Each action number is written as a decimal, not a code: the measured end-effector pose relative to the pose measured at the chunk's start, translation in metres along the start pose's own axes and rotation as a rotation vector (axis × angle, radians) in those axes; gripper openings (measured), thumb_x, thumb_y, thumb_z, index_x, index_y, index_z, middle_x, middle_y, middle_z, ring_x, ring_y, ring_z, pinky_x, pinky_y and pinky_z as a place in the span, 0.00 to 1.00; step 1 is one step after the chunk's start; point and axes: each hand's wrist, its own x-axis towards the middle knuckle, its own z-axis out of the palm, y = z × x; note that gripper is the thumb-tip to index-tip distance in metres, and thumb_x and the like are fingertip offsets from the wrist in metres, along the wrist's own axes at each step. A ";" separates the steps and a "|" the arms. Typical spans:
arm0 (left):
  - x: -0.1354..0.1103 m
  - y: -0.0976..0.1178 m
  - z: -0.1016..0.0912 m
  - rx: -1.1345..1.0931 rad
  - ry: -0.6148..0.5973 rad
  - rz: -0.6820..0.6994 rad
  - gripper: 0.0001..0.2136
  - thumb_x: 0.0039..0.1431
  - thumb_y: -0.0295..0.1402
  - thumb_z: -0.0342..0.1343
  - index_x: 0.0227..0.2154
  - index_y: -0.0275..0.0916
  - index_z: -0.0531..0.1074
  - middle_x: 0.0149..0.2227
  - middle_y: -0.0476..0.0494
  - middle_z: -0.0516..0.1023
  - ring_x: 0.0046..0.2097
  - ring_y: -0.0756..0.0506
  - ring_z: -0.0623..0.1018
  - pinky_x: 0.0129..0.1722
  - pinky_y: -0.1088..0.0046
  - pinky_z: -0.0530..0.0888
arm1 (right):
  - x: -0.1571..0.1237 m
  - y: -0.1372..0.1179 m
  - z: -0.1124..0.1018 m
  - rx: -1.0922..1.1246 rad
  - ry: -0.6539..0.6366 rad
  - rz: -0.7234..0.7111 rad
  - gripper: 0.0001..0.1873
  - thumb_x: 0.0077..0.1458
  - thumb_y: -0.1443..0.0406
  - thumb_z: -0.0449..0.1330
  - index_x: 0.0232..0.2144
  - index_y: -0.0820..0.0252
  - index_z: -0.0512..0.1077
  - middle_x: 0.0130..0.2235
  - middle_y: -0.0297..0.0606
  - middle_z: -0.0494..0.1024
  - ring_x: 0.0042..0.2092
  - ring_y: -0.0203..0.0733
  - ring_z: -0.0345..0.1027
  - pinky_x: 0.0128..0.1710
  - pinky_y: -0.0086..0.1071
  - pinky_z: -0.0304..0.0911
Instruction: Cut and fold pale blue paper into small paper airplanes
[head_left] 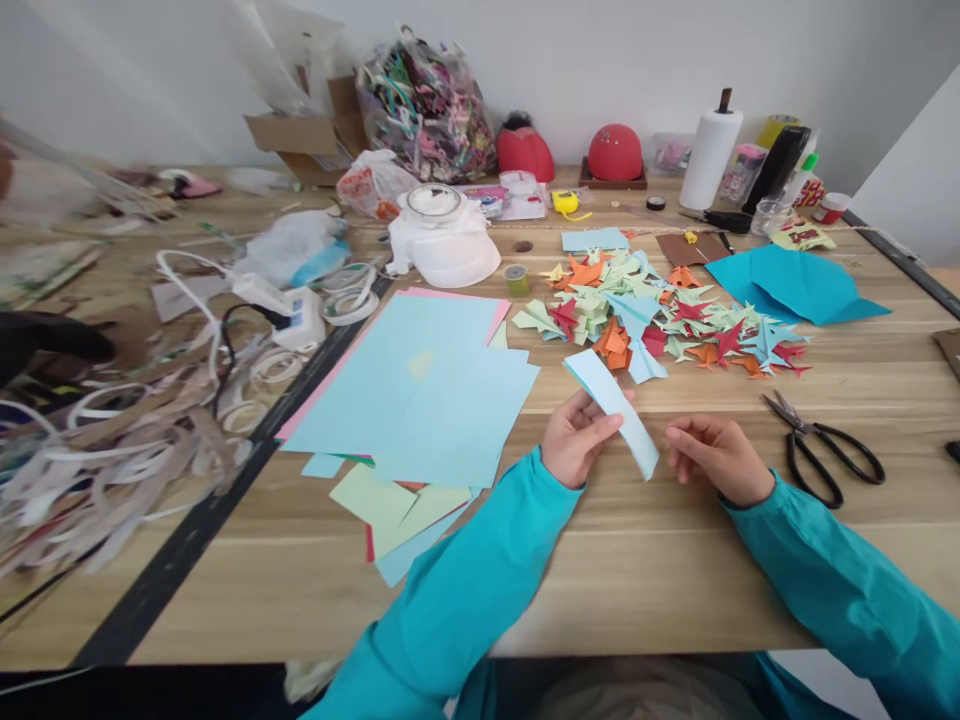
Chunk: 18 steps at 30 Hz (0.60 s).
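A folded strip of light blue paper (634, 440) is pinched between the thumb and fingers of my left hand (574, 435), slanting down toward the right. My right hand (712, 455) hovers just right of the strip, apart from it. Its fingers are curled in with the thumb against them, and nothing shows between them. Beyond both hands lies a heap of small folded paper pieces (600, 295) in green, orange, red and blue. Black-handled scissors (802, 430) rest to the right of my right hand, blades partly apart.
Stacked blue paper sheets (420, 380) lie to my left, with green paper pieces (397, 510) nearer me. A large teal folded paper (802, 285) sits behind the heap. Tangled cords and strips (142, 450) cover the far left. A tape measure (568, 203) and white roll (711, 160) stand at the back.
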 end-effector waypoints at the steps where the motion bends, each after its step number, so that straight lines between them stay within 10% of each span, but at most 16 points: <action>1: -0.001 -0.001 0.001 0.027 0.001 -0.011 0.22 0.38 0.37 0.70 0.39 0.37 0.73 0.43 0.38 0.79 0.41 0.41 0.78 0.41 0.63 0.74 | 0.000 -0.001 0.001 -0.028 0.066 -0.065 0.22 0.45 0.48 0.64 0.29 0.63 0.71 0.22 0.33 0.74 0.20 0.31 0.65 0.21 0.27 0.62; 7: -0.015 -0.012 0.018 0.203 -0.111 -0.099 0.26 0.35 0.32 0.71 0.42 0.36 0.73 0.36 0.42 0.79 0.38 0.45 0.78 0.43 0.64 0.74 | -0.004 -0.002 0.008 0.002 0.089 -0.254 0.18 0.44 0.52 0.66 0.30 0.59 0.69 0.29 0.34 0.73 0.31 0.35 0.66 0.32 0.30 0.64; 18: -0.017 -0.012 0.020 0.198 -0.186 -0.160 0.27 0.37 0.36 0.70 0.44 0.36 0.73 0.39 0.39 0.80 0.41 0.42 0.78 0.45 0.61 0.73 | -0.002 -0.005 0.004 0.145 0.017 -0.175 0.17 0.42 0.56 0.68 0.24 0.61 0.69 0.25 0.31 0.71 0.27 0.32 0.62 0.30 0.29 0.61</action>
